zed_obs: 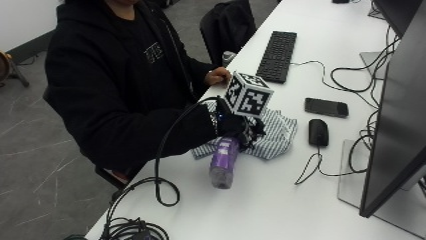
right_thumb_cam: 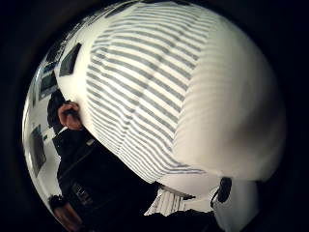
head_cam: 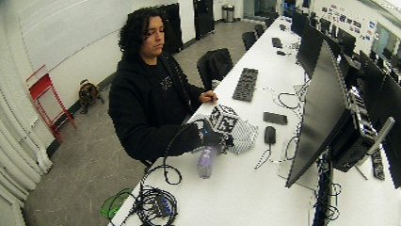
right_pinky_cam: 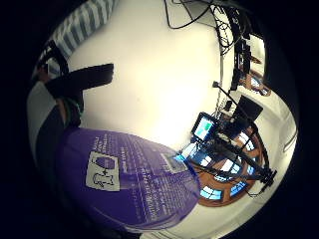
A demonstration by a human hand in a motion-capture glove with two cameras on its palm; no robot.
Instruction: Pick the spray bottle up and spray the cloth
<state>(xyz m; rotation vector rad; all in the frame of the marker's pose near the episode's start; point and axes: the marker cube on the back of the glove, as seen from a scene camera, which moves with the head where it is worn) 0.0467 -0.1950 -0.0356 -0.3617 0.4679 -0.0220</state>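
The spray bottle (zed_obs: 224, 167) stands on the table (zed_obs: 279, 200) just beside the cloth (zed_obs: 274, 131), mouse (zed_obs: 318, 132) beyond.

One spray bottle (zed_obs: 224, 165), perhaps one cloth (zed_obs: 275, 131).

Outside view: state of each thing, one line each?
spray bottle: gripped at its top, body tilted, base touching or near the table
right hand: gloved, fingers curled round the bottle's top
cloth: crumpled, flat on the table
bare hand: resting at the table edge
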